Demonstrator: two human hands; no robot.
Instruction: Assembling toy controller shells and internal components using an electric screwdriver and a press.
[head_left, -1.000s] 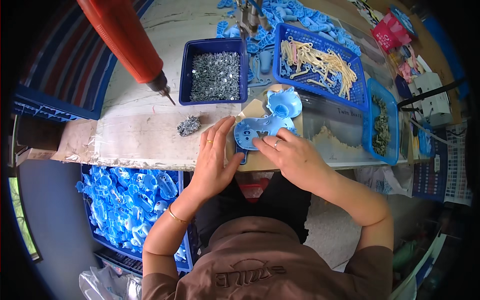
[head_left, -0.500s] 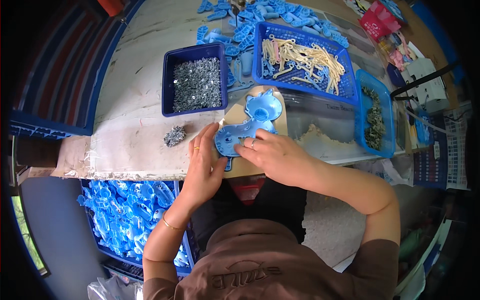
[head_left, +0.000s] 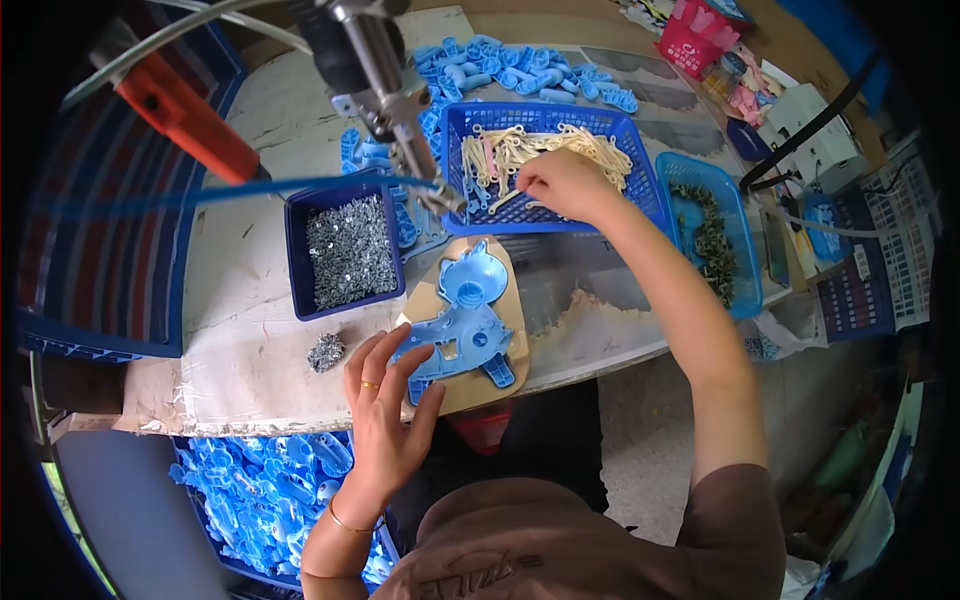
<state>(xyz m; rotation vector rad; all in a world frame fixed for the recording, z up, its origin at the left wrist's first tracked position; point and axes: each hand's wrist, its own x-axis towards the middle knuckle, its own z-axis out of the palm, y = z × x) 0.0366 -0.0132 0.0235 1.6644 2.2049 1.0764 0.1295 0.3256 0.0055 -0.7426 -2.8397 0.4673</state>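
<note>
My left hand lies flat and spread, gripping nothing, its fingertips pressing the blue plastic shell so it sits steady on the tan pad at the bench's near edge; my right hand reaches to one o'clock into the blue basket, fingers pinched among the cream plastic pieces, though I cannot tell whether one is caught; the tray of screws waits at ten o'clock, close by.

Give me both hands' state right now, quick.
Left hand: open, fingers spread, resting on the blue plastic part.
Right hand: in the blue basket of cream pieces, fingers curled; a held piece cannot be told.
</note>
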